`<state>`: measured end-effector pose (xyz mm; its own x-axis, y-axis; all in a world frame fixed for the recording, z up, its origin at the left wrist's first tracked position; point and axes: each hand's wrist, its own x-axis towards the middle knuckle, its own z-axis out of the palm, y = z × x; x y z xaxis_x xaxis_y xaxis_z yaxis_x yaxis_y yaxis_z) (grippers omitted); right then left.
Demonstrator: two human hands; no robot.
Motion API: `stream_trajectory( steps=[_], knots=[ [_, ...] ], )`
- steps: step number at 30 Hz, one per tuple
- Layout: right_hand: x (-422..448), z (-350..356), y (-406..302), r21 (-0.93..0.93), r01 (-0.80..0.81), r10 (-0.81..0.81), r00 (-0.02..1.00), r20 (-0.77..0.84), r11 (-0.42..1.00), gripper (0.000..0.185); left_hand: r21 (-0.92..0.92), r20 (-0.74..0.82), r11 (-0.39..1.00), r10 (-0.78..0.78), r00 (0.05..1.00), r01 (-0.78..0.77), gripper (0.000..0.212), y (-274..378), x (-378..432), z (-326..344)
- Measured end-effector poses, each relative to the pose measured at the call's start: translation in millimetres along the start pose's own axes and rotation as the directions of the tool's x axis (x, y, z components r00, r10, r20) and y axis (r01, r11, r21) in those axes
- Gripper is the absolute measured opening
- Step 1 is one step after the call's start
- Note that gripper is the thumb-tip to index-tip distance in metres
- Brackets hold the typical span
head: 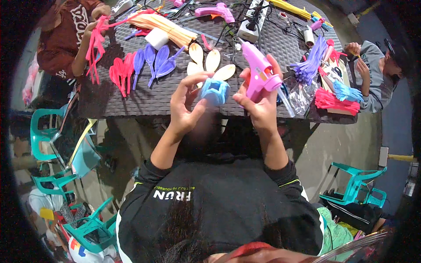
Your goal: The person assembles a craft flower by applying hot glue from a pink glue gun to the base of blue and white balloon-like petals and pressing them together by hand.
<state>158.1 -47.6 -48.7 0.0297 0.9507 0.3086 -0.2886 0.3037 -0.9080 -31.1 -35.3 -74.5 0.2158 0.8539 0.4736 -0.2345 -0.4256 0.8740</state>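
Between the thumb and fingers of my left hand [190, 105] is a light blue fuzzy piece [215, 91] with an opening in its middle, held over the table's near edge. My right hand [263, 98] grips a pink hot glue gun [258, 70], its nozzle pointing away and up to the left, a clear glue stick [286, 102] sticking out of its rear. Just beyond my left hand lie several cream petal shapes [212, 60]. Purple petal shapes [161, 59] and pink ones [121, 72] lie further left on the woven table [144, 102].
Cream pipe cleaners [164, 28], a white block [157, 38], another pink glue gun [215, 12] and a white power strip [253, 21] with cables lie beyond. Purple [309, 60], blue [347, 92] and pink bundles [337, 101] are at right. People sit at both sides; one holds pink strips [97, 46].
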Motion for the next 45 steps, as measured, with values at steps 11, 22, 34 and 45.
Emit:
stream_trajectory(
  steps=[11, 22, 34, 45],
  knots=[
    [1.4, 10.9, 7.5, -0.038, 0.041, -0.040, 0.999, 0.026, 0.998, 0.100, 0.089, -0.027, 0.995, 0.037, 0.999, -0.034, 0.037, -0.8, -4.4, 7.6],
    [-3.4, 22.8, 5.2, 0.001, 0.065, -0.065, 0.998, -0.012, 0.998, 0.103, 0.192, -0.153, 0.978, 0.114, 0.982, -0.083, 0.059, -7.0, -9.3, 24.9],
    [5.9, 17.1, -2.4, -0.051, 0.104, -0.102, 0.994, 0.046, 0.993, 0.102, 0.286, 0.066, 0.942, 0.161, 0.985, -0.174, 0.056, 1.2, -2.2, 14.2],
    [2.4, 18.9, -4.2, -0.040, 0.092, -0.091, 0.995, 0.027, 0.995, 0.101, 0.134, 0.040, 0.976, 0.167, 0.985, -0.171, 0.053, -6.9, -2.6, 15.2]
  ],
)
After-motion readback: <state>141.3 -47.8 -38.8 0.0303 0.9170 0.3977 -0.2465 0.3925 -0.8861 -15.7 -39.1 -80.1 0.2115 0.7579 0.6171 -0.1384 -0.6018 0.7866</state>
